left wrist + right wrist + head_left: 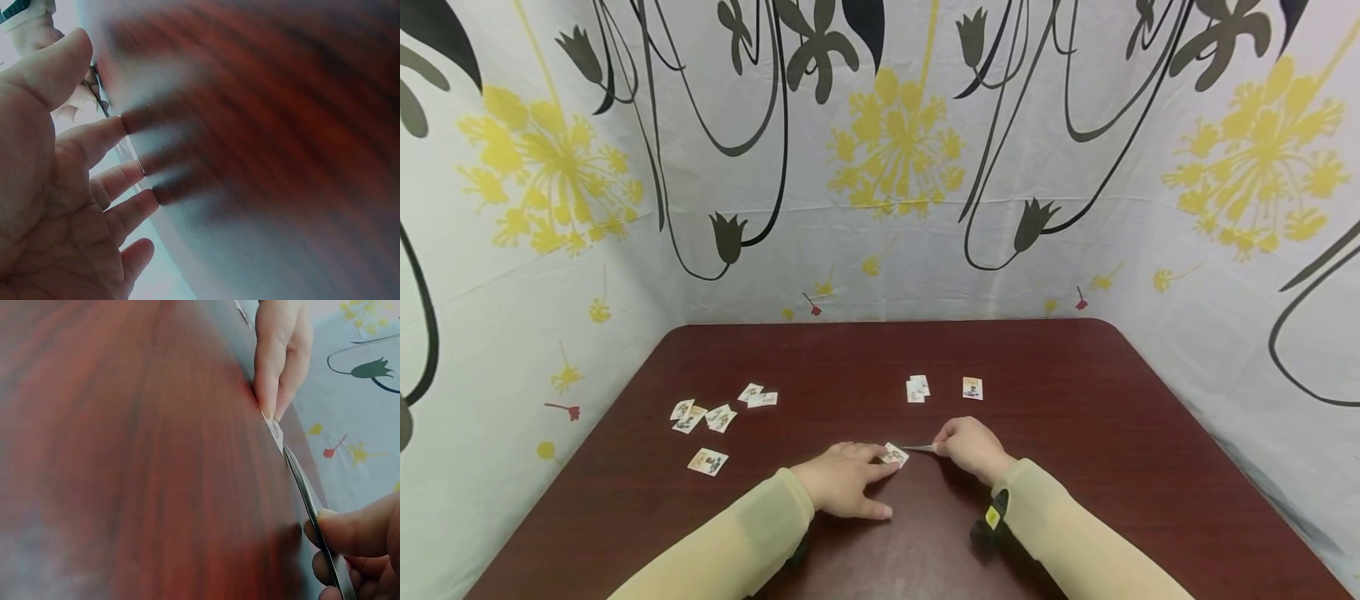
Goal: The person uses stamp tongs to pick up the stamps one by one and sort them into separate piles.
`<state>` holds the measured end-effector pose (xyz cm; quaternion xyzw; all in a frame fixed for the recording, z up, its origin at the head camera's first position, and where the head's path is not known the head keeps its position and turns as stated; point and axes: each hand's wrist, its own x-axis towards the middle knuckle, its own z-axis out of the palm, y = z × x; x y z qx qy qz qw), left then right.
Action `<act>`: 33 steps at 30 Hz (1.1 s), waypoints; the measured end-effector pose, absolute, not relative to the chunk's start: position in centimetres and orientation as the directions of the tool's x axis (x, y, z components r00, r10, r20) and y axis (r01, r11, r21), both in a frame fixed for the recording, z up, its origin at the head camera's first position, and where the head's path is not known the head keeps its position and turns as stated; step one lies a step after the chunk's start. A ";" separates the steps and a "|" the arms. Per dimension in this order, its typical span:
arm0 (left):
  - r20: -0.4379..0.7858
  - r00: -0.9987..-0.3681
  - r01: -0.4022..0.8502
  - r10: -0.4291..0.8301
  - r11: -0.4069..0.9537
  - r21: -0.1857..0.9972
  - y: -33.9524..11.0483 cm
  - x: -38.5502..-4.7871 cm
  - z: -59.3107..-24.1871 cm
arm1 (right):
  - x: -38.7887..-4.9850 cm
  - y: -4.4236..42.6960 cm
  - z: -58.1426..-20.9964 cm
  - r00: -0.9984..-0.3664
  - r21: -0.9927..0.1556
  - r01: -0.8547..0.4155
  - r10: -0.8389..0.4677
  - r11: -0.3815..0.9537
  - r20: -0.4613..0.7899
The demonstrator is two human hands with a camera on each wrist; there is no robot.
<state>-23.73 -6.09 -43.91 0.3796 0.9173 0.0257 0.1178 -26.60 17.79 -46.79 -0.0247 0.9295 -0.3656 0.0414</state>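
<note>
Near the middle of the dark red table, a small printed card point(895, 455) lies under the fingertips of my left hand point(847, 479), whose fingers are stretched out. My right hand point(973, 448) pinches metal tweezers point(917, 448), with their tip at the card's right edge. In the right wrist view the tweezers point(307, 494) run from the right hand point(365, 540) to the corner of the card point(275, 433), and the fingers of the left hand point(281, 356) touch its other end. The left wrist view shows the open palm of the left hand point(69, 181) with the fingertips down on the surface.
Several small cards lie scattered at the left, among them one card point(707, 462) nearest the front. Two overlapping cards point(917, 389) and a single card point(972, 388) lie beyond the hands. Patterned cloth point(880, 275) hangs behind the table point(1037, 358).
</note>
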 end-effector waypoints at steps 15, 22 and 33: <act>-0.231 -0.689 0.677 0.687 0.724 0.137 -6.2 -23.7 -43.8 | -27.1 17.4 -46.7 -0.993 -0.688 -0.013 -0.091 0.726 -0.078; -0.253 -0.681 0.673 0.687 0.724 0.152 -6.2 -23.7 -43.6 | -27.2 17.3 -46.7 -0.993 -0.684 -0.011 -0.088 0.729 -0.077; -0.235 -0.661 0.702 0.712 0.698 0.140 -6.1 -23.8 -43.9 | -26.9 17.4 -46.8 -0.995 -0.679 -0.008 -0.073 0.734 -0.067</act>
